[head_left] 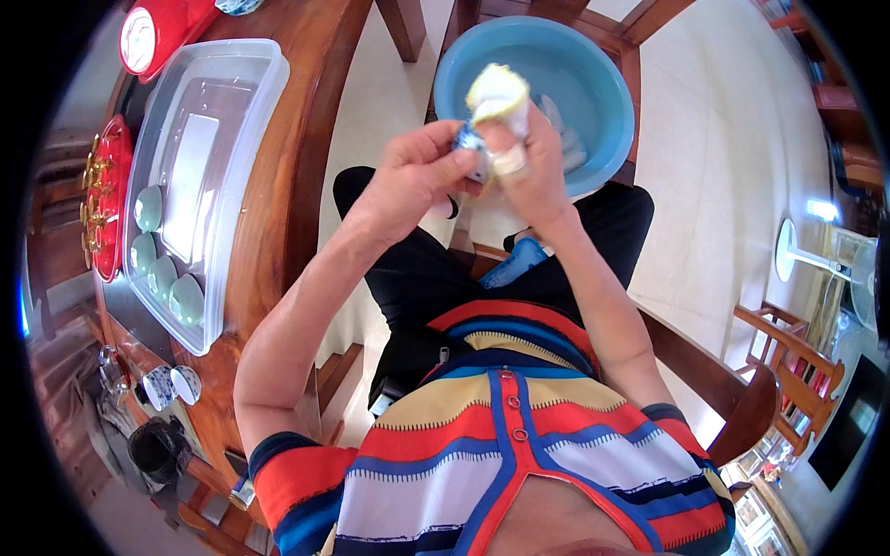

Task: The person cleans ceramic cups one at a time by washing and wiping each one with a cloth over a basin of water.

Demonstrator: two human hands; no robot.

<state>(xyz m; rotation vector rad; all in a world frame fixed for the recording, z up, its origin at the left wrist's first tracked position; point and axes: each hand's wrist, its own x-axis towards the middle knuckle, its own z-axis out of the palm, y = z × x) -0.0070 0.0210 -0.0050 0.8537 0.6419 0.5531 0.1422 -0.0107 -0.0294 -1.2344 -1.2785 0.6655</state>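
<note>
My left hand [427,167] holds a small blue-and-white porcelain cup [470,142] between thumb and fingers. Against it, my right hand [532,163] grips a white cloth with a yellow edge [499,94]; motion blurs both, and part of the cup is hidden. Just beyond my hands is a round blue plastic basin [619,132] holding water, with pale objects [570,142] lying in it, their kind unclear. On the wooden table at left, a clear plastic tub [268,97] holds several pale green cups [163,278]. Two blue-and-white cups [160,387] stand nearer me on that table.
A red tray with gold-coloured pieces [108,208] lies beyond the tub, and a red round container [142,38] is at the far left. The wooden table's edge [306,187] runs close beside my left arm. A wooden chair [793,368] and a white fan [786,250] stand at right.
</note>
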